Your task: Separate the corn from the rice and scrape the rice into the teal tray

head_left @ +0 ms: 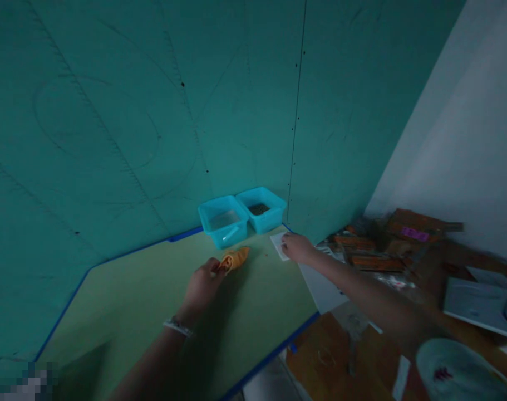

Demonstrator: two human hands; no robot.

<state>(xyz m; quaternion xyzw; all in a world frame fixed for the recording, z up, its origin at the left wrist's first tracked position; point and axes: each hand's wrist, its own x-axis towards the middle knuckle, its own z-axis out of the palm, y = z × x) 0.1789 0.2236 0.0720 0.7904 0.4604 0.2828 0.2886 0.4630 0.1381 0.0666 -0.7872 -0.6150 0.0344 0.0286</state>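
Observation:
My left hand [203, 283] is over the middle of the table, its fingers closed around the edge of a rolled orange cloth piece [235, 259] that looks like a small pouch. The pouch's rolled opening faces the hand, and its narrower end points right. My right hand [295, 247] reaches to the table's right edge, fingers pinched together over a white sheet, paper or card [279, 245]. What lies between those fingers is hidden. Behind the hands stand two light-blue plastic tubs, the left tub [225, 223] and the right tub [264, 210], which has dark bits inside.
The pale yellow-green table [153, 295] has a blue edge and backs onto a green wall [236, 111]. To the right, cardboard and clutter [374, 245] cover the floor beside a brown surface [320, 345]. A grey flat box [481, 306] lies farther right.

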